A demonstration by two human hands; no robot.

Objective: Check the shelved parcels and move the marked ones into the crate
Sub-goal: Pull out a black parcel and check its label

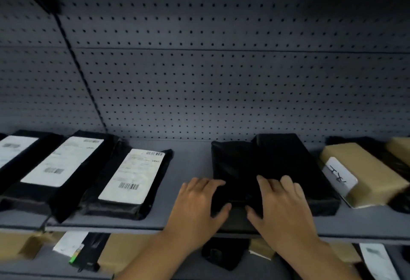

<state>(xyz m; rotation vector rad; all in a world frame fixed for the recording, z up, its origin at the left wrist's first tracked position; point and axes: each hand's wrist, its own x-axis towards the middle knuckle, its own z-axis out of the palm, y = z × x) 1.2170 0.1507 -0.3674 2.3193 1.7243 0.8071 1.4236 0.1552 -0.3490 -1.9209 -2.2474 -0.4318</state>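
Two hands on near end of black parcel (233, 164), left hand (199, 202) and right hand (281, 204) both gripping; no label showing, check under way. Labelled parcels (133, 175) left of hands, on shelf (190, 160). Crate unseen.

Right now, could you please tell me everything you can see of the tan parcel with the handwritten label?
The tan parcel is a flat block in brown paper-like wrap, lying angled on the grey shelf, right of the black parcel. A white label with dark handwritten strokes I cannot read sits on its near left corner and bends over the edge. Neither the left hand nor the right hand touches it.
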